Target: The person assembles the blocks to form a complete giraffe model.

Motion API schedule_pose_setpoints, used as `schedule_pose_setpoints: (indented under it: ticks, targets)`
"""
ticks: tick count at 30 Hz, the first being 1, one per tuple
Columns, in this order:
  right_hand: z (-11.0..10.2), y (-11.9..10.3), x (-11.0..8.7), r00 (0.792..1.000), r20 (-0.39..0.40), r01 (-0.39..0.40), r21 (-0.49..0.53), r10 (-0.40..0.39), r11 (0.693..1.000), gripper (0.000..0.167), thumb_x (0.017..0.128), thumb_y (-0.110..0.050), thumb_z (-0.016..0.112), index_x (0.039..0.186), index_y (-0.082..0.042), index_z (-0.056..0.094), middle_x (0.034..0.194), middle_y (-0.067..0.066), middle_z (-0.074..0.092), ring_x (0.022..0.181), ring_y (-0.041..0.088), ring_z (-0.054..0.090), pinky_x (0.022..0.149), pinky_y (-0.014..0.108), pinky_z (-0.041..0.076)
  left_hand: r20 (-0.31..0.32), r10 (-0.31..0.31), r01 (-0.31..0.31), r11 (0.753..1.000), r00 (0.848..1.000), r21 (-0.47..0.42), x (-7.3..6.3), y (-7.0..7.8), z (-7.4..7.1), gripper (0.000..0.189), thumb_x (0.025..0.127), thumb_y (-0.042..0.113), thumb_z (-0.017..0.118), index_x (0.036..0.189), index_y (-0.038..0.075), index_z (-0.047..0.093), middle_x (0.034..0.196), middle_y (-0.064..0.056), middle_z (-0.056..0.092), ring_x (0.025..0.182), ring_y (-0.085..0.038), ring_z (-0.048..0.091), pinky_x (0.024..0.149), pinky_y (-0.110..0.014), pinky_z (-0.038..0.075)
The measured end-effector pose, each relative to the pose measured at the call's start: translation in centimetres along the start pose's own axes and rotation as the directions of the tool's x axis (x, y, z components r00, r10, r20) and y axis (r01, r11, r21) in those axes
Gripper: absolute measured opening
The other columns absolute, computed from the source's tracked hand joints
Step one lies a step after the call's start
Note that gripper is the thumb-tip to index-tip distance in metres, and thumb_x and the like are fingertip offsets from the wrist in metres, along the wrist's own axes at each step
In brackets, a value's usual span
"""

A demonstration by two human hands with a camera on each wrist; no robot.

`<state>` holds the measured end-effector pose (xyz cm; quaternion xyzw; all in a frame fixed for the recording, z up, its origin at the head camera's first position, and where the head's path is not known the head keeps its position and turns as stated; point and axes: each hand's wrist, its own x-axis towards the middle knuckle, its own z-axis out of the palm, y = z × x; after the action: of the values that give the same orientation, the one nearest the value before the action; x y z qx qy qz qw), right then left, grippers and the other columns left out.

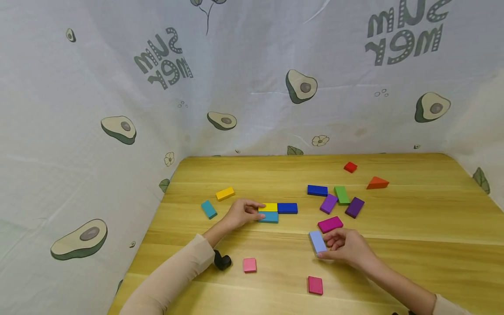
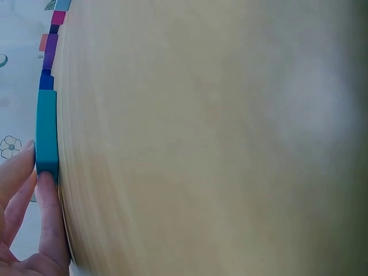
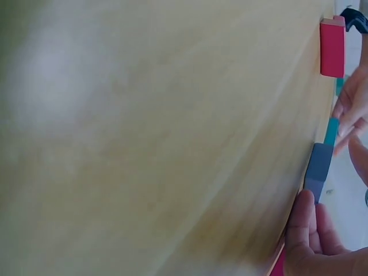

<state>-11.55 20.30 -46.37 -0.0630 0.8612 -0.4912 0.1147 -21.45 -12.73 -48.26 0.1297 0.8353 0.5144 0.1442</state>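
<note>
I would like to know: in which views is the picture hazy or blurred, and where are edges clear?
Head: the light-blue block shows clear edges; left wrist: the table blurs into pale haze toward the right side; right wrist: similar haze at upper left, wood grain soft.

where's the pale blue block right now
In the head view, the pale blue block lies right of centre, at the fingertips of the right hand, just below and left of the magenta block.

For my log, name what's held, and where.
The right hand holds the pale blue block by its near end and right side. The left hand touches left ends of the yellow block and teal block, grip unclear.
</note>
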Motion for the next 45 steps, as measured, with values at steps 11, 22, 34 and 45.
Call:
schedule_pose_setpoints:
  ticks: [11,22,34,45]
  targets:
    - [0.5,-0.3,0.4,0.999,-0.044,0.023,-0.117,-0.029,0.993,0.047,0.063,-0.013,0.096,0.093,0.005,0.065,0.078,0.004,0.059,0.068,0.016,0.053,0.058,0.022,0.048,-0.001,0.014,-0.014,1.000,1.000,0.000,0.2,0.0,0.0,0.027,0.089,0.018,0.078,0.114,0.009,0.076,0.094,-0.001,0.069,0.078,-0.015,0.060,0.067,-0.026,0.051]
    - [0.8,-0.5,0.6,0.998,-0.023,0.050,-0.108,-0.053,0.993,0.038,0.067,-0.004,0.092,0.095,0.007,0.069,0.079,0.004,0.062,0.070,0.018,0.057,0.059,0.023,0.051,0.002,0.023,-0.023,1.000,1.000,-0.008,0.2,-0.2,0.1,0.027,0.088,0.016,0.078,0.114,0.007,0.076,0.095,-0.003,0.070,0.077,-0.014,0.059,0.067,-0.024,0.051]
    - [1.4,-1.0,1.4,0.981,0.040,0.194,-0.074,-0.192,0.978,0.027,0.074,0.004,0.084,0.098,0.010,0.071,0.082,0.006,0.067,0.068,0.012,0.062,0.061,0.023,0.055,-0.007,0.007,-0.007,1.000,1.000,0.017,0.1,0.1,-0.2,0.027,0.089,0.017,0.078,0.114,0.010,0.076,0.097,-0.001,0.070,0.079,-0.015,0.059,0.068,-0.024,0.051]
    - [2.1,-1.9,2.8,0.974,0.058,0.225,-0.109,-0.220,0.968,0.025,0.075,0.006,0.083,0.097,0.009,0.071,0.088,0.006,0.066,0.073,0.014,0.062,0.063,0.024,0.055,-0.009,0.014,-0.013,1.000,1.000,0.021,0.0,-0.1,0.1,0.026,0.088,0.017,0.078,0.113,0.009,0.076,0.099,-0.002,0.071,0.077,-0.014,0.060,0.069,-0.024,0.052]
